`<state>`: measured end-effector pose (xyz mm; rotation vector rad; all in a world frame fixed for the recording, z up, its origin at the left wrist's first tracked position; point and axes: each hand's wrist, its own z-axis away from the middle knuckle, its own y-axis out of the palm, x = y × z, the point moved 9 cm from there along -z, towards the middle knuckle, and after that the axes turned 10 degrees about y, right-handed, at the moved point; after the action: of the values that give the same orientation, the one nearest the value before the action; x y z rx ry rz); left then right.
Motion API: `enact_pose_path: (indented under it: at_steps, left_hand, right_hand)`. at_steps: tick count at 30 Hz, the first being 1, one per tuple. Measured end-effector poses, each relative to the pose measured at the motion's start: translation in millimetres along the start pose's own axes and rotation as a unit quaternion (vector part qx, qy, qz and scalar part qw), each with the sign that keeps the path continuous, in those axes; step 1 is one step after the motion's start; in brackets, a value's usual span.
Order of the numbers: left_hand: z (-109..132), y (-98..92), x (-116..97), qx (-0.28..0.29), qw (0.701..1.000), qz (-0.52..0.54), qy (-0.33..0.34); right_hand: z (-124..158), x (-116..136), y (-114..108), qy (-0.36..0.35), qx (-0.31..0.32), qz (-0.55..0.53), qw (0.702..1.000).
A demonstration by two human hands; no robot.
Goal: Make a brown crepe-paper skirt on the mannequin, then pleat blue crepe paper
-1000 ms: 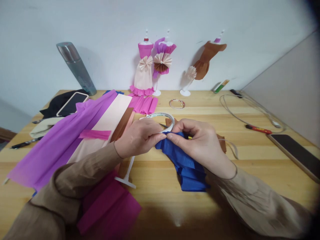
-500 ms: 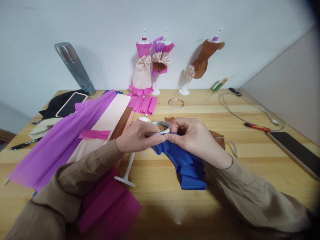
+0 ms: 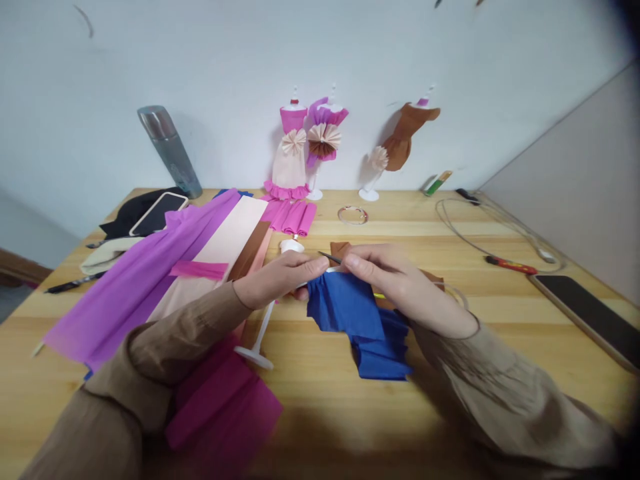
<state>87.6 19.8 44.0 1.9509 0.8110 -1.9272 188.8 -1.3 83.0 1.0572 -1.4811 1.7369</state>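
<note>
Blue crepe paper, gathered in folds, hangs between my two hands over the middle of the table. My left hand pinches its upper left edge, where a whitish strip or ring edge shows. Close beside it, my right hand is closed on a thin dark pointed tool at the top edge of the paper; its handle is mostly hidden, with a bit of yellow below the palm. Brown paper lies behind my right hand. A white mini dress stand leans just behind and below my left hand.
Purple paper, cream paper and magenta paper cover the left side. Small dressed mannequins stand along the wall, near a bracelet. A spray can stands back left; a phone and cable lie right.
The tape roll that was between my hands is no longer clearly visible. A dark pointed tool now shows at my right fingers, and the blue paper hangs more spread out. The view has shifted slightly.
</note>
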Motion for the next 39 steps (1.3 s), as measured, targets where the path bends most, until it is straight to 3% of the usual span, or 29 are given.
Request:
enact_pose_path:
  at_steps: [4, 8, 15, 20, 23, 31, 39]
  left_hand:
    - [0.7, 2.9, -3.9, 0.047, 0.997, -0.067, 0.009]
    - [0.9, -0.8, -21.8, 0.072, 0.973, -0.192, 0.109]
    - [4.7, -3.1, -44.1, 0.036, 0.918, -0.298, 0.26]
    - [9.2, 6.8, -44.9, 0.087, 0.878, -0.339, 0.325]
    - [9.0, 4.6, -37.3, 0.093, 0.885, -0.34, 0.303]
    - [6.1, -6.6, -31.4, 0.049, 0.954, -0.247, 0.164]
    - [6.7, -3.2, -35.7, 0.017, 0.956, -0.248, 0.157]
  right_hand:
    - [-0.9, -8.2, 3.9, 0.02, 0.032, -0.03, 0.999]
    - [-1.2, -12.0, 11.5, 0.031, 0.065, -0.035, 0.997]
    - [0.5, -0.9, 4.3, -0.019, -0.01, 0.021, 1.0]
    - [1.1, -6.5, 14.3, -0.014, -0.004, 0.06, 0.998]
    - [1.1, -9.5, 17.5, -0.005, 0.001, 0.055, 0.998]
    - [5.8, 5.5, 5.2, -0.022, -0.002, 0.015, 1.0]
    - [17.4, 17.6, -5.5, -0.064, -0.114, 0.124, 0.984]
